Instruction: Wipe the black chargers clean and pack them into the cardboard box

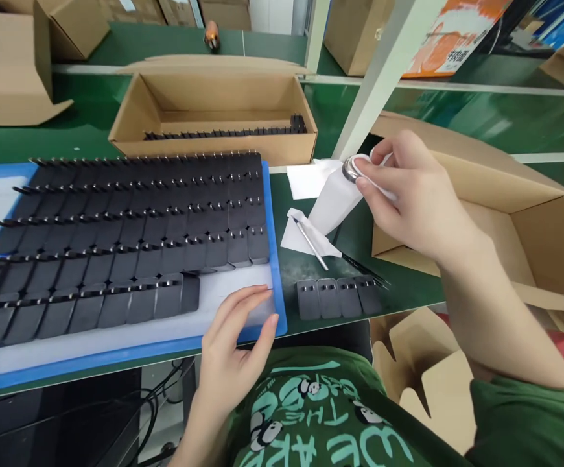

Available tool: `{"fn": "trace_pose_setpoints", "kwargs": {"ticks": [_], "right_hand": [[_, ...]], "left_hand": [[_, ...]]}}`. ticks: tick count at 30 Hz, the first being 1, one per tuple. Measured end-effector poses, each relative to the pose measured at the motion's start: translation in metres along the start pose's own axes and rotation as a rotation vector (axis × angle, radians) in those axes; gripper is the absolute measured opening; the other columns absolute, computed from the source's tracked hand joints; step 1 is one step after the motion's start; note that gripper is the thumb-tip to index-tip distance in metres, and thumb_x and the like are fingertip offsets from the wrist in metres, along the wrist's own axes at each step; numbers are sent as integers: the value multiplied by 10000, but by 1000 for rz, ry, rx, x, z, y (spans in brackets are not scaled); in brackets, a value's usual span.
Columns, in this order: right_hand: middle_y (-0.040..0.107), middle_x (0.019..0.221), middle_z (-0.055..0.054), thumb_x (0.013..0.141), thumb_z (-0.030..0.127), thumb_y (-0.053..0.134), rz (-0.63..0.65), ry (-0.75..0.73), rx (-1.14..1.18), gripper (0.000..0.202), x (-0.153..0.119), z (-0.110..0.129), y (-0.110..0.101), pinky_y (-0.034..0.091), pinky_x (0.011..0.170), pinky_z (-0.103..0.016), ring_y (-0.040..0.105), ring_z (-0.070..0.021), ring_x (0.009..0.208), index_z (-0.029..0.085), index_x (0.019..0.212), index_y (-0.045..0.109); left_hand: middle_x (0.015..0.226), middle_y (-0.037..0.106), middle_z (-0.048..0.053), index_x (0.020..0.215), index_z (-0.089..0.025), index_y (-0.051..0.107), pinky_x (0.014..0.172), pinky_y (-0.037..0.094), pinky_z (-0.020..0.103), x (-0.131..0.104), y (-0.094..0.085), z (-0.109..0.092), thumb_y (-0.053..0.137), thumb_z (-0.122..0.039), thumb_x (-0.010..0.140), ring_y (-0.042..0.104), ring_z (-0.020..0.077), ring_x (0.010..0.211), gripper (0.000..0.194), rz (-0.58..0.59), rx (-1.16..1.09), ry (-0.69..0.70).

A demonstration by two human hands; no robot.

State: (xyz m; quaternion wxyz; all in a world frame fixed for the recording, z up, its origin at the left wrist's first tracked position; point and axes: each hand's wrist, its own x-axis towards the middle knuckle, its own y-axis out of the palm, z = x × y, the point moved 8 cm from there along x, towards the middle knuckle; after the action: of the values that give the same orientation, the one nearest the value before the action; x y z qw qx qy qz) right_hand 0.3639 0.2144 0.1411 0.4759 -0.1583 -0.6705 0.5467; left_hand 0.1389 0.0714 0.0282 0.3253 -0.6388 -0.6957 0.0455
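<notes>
In right grip (415, 194): white cloth (387, 192), atop bottle (334, 200).

Two bare hands at a green workbench (289, 259). The right hand (415, 194) pinches a white cloth (385, 189) at the metal top of a white bottle (333, 202), which leans to the right. The left hand (236, 344), fingers loosely spread, is over the near right corner of a blue-rimmed tray (277, 266) holding rows of black blocks (141, 266) with metal prongs. Near the bottle, four similar blocks (339, 298) lie side by side, below a slim pale tool (311, 244). Cardboard boxes stand far (282, 153) and right (549, 243).
</notes>
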Motion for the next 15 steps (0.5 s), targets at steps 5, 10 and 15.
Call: {"fn": "trace_pose_setpoints", "kwargs": {"ticks": [5, 10, 15], "right_hand": [[616, 1153, -130, 1052, 317, 441, -45, -19, -29, 332, -6, 6, -17, 528, 835, -368, 600, -193, 944, 177, 1191, 709], [655, 1180, -62, 941, 206, 639, -339, 162, 167, 449, -71, 10, -61, 525, 775, -401, 615, -214, 933, 389, 1349, 674], [635, 1101, -47, 911, 133, 650, -228, 469, 429, 509, -154, 2, -24, 500, 630, -350, 597, -174, 808, 441, 1315, 679]], "left_hand": [[1197, 690, 86, 1232, -224, 646, 957, 572, 402, 3, 14, -20, 703, -110, 898, 666, 233, 1111, 358, 23, 38, 102], [1160, 680, 144, 1203, -129, 635, 975, 536, 441, 2, 39, -55, 754, -72, 847, 645, 260, 1080, 379, 117, 124, 316], [1295, 619, 180, 1306, -135, 589, 1029, 525, 448, 15, 51, -54, 820, -249, 840, 602, 309, 1213, 533, 105, 199, 239]]}}
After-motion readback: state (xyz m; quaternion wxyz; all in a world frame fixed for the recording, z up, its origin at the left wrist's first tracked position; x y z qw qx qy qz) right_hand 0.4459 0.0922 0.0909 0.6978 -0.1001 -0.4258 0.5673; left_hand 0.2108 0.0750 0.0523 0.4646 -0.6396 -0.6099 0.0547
